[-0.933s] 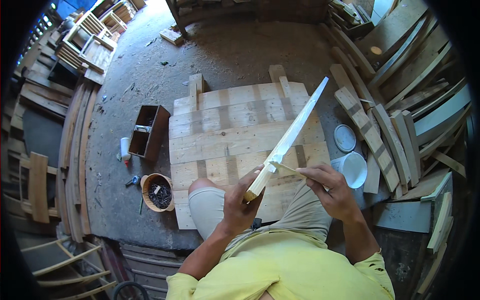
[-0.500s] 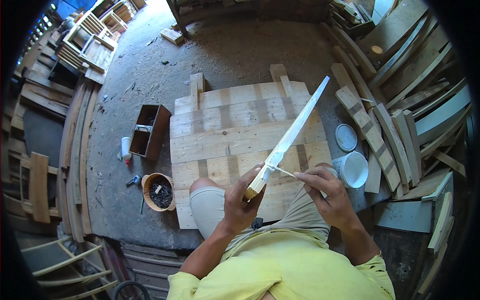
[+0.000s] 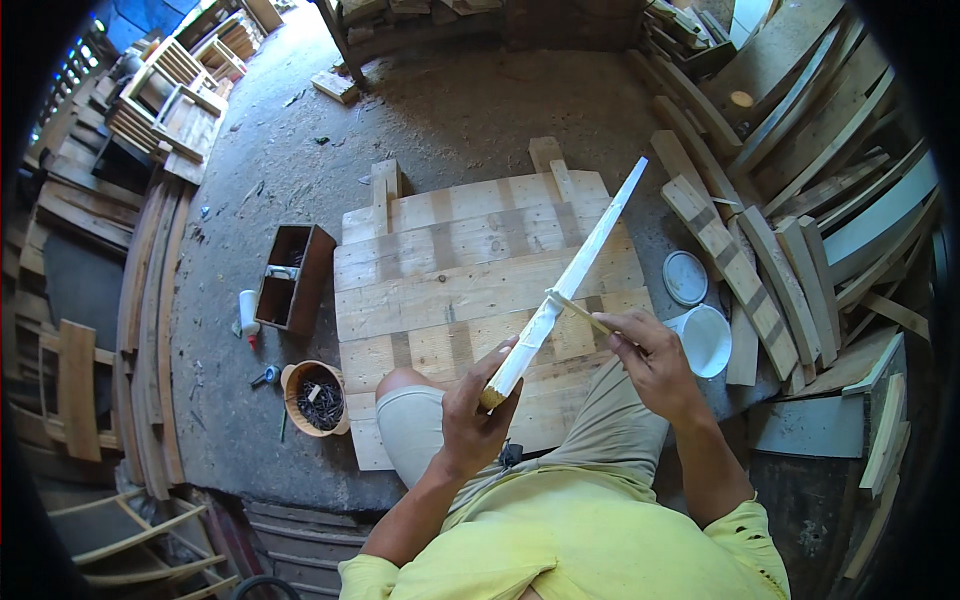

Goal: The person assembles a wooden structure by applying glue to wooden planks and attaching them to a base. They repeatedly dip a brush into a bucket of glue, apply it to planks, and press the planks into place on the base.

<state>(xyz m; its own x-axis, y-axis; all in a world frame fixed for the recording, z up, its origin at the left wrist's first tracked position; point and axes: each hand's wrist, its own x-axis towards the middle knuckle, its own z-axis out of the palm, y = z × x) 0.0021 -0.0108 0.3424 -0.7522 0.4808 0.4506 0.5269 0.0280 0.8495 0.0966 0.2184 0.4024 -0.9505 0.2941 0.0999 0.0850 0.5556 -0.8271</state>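
My left hand (image 3: 474, 408) is closed around the near end of a long wooden strip (image 3: 568, 290), which slants up and away to the right. White glue or paint coats much of the strip's upper face. In my right hand (image 3: 648, 360) a thin wooden stick (image 3: 580, 312) is pinched between the fingers. Its tip touches the strip near the middle, where some white stuff has gathered. Beneath both hands lies a panel of joined planks (image 3: 420, 270). Right of my knee stands an open white bucket (image 3: 706, 342) with white residue inside; its round lid (image 3: 685, 278) lies behind it.
At left are a basket of nails (image 3: 318, 400), a blue-ended tool (image 3: 265, 376), a white bottle (image 3: 248, 315) and a dark wooden box (image 3: 293, 278). Stacked boards (image 3: 740, 270) crowd the right side. Long timbers (image 3: 150, 330) line the left. A wooden frame (image 3: 170, 100) stands far left.
The stick's tip has slid along the strip toward its far end, and my right hand has moved with it. More of the near part looks white. The view has shifted slightly.
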